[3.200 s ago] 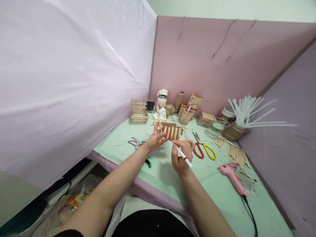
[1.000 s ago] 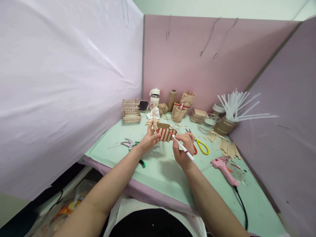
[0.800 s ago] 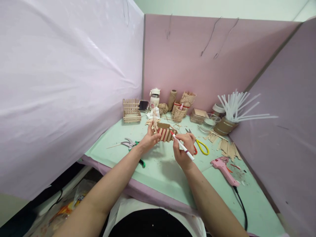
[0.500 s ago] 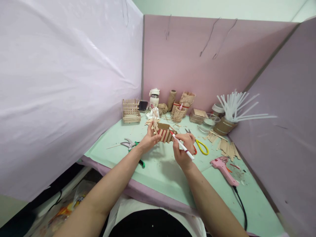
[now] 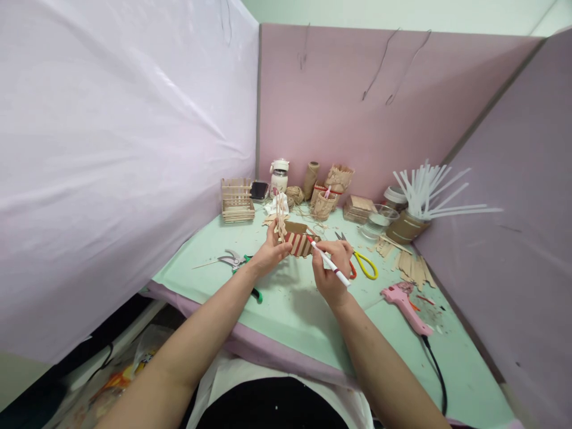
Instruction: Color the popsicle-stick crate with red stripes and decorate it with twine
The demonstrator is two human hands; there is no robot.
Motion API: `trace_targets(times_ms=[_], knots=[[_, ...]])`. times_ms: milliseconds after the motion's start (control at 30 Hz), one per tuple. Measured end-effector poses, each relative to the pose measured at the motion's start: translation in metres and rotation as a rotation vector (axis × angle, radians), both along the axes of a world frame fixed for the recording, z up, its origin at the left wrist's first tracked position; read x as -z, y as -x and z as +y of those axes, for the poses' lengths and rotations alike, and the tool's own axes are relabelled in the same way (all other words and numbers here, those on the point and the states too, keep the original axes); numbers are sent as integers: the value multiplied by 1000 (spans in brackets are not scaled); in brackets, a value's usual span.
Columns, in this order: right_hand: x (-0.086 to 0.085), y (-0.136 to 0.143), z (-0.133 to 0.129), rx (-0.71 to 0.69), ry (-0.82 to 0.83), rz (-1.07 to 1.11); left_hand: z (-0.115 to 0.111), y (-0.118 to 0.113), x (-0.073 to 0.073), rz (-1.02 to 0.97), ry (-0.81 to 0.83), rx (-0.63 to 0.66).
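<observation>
My left hand (image 5: 270, 250) grips the left end of a small craft-stick box (image 5: 298, 243), lifted above the table. Red and plain wood stripes run across the box's near side, and a taller lattice of sticks rises at its left end. My right hand (image 5: 333, 265) is closed round a white marker pen (image 5: 334, 269), whose red tip meets the striped side near its right end. Behind the right hand lie scissors (image 5: 365, 266) with yellow and red handles. Pruning shears (image 5: 235, 260) with green handles are left of the box, partly hidden by my left forearm.
A pink hot glue gun (image 5: 407, 308) with a black cord lies at the right. Loose craft sticks (image 5: 413, 268) and a pot of white glue sticks (image 5: 404, 227) stand behind it. Along the back are a stick basket (image 5: 238, 210), a twine ball (image 5: 295, 195) and a glass bowl (image 5: 379, 220).
The marker's rear end has shifted slightly up and left, its tip still at the striped side. The left hand and the box hold nearly the same place.
</observation>
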State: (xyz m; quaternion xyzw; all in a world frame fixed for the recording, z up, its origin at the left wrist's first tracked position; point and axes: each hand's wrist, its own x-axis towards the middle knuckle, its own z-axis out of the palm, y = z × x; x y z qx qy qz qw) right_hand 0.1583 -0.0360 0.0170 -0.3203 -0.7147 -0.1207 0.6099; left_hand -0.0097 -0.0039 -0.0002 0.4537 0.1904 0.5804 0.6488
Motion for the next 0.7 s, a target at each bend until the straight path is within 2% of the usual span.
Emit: trace_targets(times_ms=[233, 533, 700], knots=[[-1, 1, -1, -10, 9, -1, 0, 1, 0, 17, 35, 1], [1, 3, -3, -38, 38, -11, -4, 0, -8, 18, 39, -7], [2, 4, -5, -53, 66, -31, -2, 1, -7, 19, 61, -22]])
